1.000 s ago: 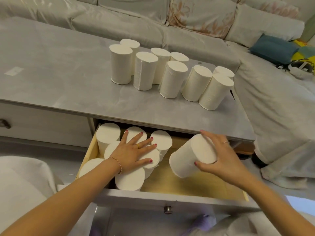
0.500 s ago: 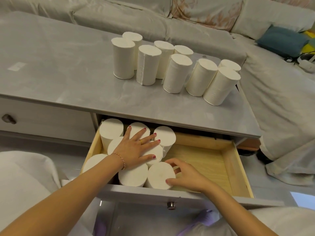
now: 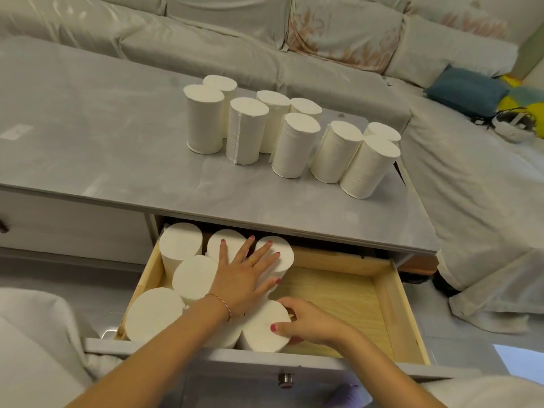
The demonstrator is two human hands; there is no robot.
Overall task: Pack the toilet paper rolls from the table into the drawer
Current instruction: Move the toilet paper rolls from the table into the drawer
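- My right fingers [image 3: 287,303] curl around the front roll [image 3: 262,326] standing in the drawer [image 3: 388,304].
- My left hand [image 3: 244,275] lies flat, splayed, on packed rolls [image 3: 191,278].
- Nine rolls [image 3: 294,145] stand on the desk [image 3: 117,172].

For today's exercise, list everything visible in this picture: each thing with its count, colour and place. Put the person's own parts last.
Toilet paper rolls on table: nine, cream, upright in a cluster.
Toilet paper rolls in drawer: at least six, cream, upright, left side.
Table: one, grey.
Drawer: one, wooden inside, open, right part bare.
Sofa: pale, behind.
Cushion: one, blue, right.
Left hand: flat on drawer rolls.
Right hand: gripping the front roll.
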